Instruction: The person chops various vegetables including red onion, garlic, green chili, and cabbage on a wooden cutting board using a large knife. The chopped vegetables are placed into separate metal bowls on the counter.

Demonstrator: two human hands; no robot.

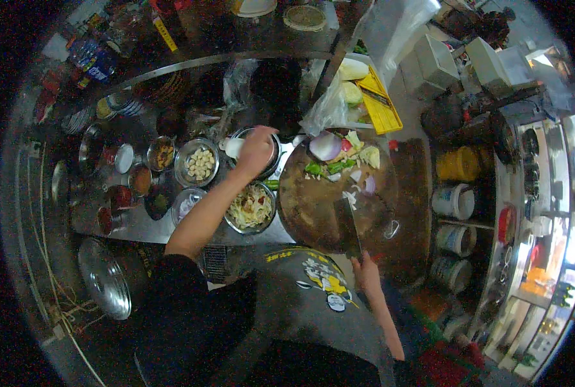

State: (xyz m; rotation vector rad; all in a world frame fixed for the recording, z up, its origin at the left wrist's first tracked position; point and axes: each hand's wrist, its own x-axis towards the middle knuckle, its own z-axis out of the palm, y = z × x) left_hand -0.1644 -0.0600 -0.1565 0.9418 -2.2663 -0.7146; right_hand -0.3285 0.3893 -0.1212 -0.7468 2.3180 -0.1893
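Note:
My left hand (257,151) reaches over a dark metal bowl (273,169) on the counter. A white object (232,146) shows beside it; the fingers are blurred, and I cannot tell whether they grip anything. By the near edge of a round wooden chopping board (311,213), my right hand (366,273) holds a cleaver (348,225) by its handle. The blade lies over the board, with white chopped pieces (350,198) at its tip. Farther back on the board are a cut red onion (324,146), green pepper pieces (339,167) and a cabbage piece (370,157).
Left of the board stand a bowl of shredded vegetables (251,208), a bowl of peeled garlic cloves (200,163) and a bowl of sliced onion (188,200). A yellow slicer (379,104) leans behind the board. White buckets (454,200) sit on the right.

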